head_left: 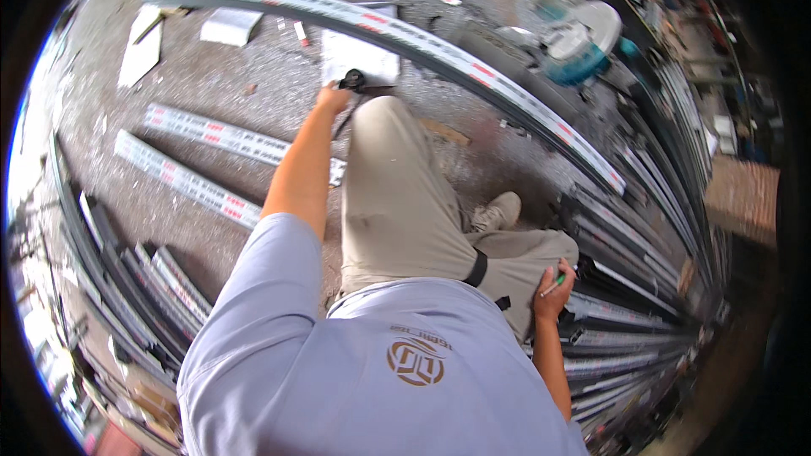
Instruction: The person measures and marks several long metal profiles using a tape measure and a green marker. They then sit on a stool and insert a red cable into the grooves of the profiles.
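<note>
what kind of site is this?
Likely a metal or aluminium fabrication workshop: long wrapped profiles lie on a gritty concrete floor, more lengths are stacked at the right, and a blue power saw sits nearby.

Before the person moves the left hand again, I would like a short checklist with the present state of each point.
1. Left hand touches the small black tool on the floor: ok.
2. Grip on that tool closed: cannot tell.
3. Right hand holds the green-tipped marker pen: ok.
4. Long taped metal profile lies apart from the left hand: ok.
5. White paper sheet lies flat beside the tool: ok.
6. Blue power saw out of both hands: ok.
</note>
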`<state>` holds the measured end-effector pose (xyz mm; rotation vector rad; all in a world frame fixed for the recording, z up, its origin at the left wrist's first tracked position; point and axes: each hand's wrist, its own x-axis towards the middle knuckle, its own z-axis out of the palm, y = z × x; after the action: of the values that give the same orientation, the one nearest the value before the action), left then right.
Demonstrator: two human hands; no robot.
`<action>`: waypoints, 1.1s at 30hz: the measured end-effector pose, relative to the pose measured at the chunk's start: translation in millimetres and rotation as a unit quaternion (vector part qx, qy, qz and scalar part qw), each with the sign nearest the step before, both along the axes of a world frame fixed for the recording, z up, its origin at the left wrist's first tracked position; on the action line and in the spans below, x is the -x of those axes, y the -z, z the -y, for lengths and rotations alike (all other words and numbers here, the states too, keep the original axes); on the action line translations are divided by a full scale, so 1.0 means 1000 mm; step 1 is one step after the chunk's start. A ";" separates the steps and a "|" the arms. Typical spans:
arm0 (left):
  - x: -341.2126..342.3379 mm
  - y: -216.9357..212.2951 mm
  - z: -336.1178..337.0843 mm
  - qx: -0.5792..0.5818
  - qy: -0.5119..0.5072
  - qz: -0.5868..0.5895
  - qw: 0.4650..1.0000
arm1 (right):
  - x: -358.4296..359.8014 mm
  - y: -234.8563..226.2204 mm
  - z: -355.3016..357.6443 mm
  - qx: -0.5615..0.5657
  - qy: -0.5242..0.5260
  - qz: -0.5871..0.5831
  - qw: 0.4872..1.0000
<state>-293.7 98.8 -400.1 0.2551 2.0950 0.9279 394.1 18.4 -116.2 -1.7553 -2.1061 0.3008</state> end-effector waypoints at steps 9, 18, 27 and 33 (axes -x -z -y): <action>-0.125 -0.219 0.079 -0.401 -0.112 0.104 0.903 | 0.135 -0.008 -0.017 0.129 -0.141 -0.231 0.954; -0.236 -0.341 0.150 -0.288 0.264 0.224 0.893 | 0.284 -0.070 -0.032 0.102 -0.420 -0.190 0.881; -0.110 -0.237 0.125 -0.270 -0.267 0.375 0.846 | 0.191 -0.064 -0.034 0.100 -0.310 -0.191 0.926; -0.050 -0.139 0.061 -0.199 -0.273 0.315 0.887 | 0.094 -0.057 -0.014 0.124 -0.115 -0.116 0.979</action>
<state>-243.3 37.7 -261.0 -0.4156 1.3613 1.5320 299.9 32.5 -59.3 -1.5117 -2.1716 0.8243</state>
